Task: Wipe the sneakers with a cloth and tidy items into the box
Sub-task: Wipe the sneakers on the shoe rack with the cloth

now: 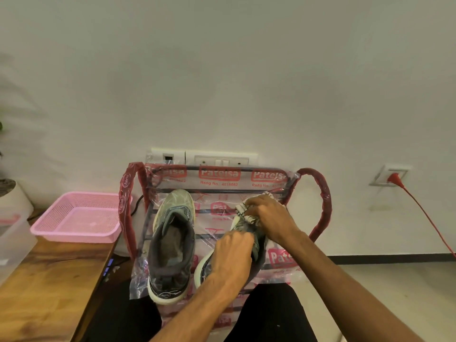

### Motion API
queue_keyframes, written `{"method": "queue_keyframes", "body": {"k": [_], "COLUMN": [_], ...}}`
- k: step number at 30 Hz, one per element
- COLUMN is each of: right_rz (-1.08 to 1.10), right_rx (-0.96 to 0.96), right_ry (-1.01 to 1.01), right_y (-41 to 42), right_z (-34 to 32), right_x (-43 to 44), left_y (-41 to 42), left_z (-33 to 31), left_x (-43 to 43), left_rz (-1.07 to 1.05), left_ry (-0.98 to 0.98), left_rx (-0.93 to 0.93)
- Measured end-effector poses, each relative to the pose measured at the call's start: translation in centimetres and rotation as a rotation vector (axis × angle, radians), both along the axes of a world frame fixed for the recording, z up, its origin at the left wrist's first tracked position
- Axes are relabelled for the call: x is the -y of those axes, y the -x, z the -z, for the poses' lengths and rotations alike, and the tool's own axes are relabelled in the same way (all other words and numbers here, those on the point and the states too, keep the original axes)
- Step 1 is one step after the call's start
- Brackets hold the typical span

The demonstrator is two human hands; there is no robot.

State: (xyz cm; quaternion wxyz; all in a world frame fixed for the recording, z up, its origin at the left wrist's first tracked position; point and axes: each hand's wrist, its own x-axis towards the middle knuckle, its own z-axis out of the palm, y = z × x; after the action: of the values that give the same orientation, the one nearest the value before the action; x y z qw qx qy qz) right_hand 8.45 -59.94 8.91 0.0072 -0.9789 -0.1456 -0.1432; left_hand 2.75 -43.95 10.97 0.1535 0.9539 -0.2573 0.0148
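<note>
Two grey-green sneakers rest on a plastic-wrapped rack (217,183) in front of me. The left sneaker (171,245) stands upright with its opening facing up, untouched. The right sneaker (244,228) is tilted on its side and largely hidden under my hands. My left hand (233,255) grips its heel and collar. My right hand (267,215) presses a striped white cloth (244,211) against its toe end.
A pink mesh basket (79,218) sits on the wooden table (47,280) at the left, with a translucent plastic box (12,240) at the far left edge. Wall sockets (204,157) are behind the rack. A red cable (429,218) runs down from a socket at the right.
</note>
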Motion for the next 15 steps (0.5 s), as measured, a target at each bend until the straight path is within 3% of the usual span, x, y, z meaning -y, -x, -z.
{"method": "queue_keyframes", "body": {"k": [3, 11, 15], "right_rz": [-0.095, 0.094, 0.0], "right_rx": [-0.112, -0.037, -0.139], "right_ry": [-0.149, 0.091, -0.211], "right_y": [0.7, 1.2, 1.5], "right_z": [0.2, -0.1, -0.6], "right_x": [-0.6, 1.2, 0.2], "left_y": [-0.1, 0.2, 0.3], "left_z": [0.1, 0.1, 0.0], "left_x": [-0.1, 0.4, 0.6], "left_rz": [-0.007, 0.022, 0.024], "left_ry": [-0.011, -0.034, -0.056], "left_rx": [-0.009, 0.023, 0.03]}}
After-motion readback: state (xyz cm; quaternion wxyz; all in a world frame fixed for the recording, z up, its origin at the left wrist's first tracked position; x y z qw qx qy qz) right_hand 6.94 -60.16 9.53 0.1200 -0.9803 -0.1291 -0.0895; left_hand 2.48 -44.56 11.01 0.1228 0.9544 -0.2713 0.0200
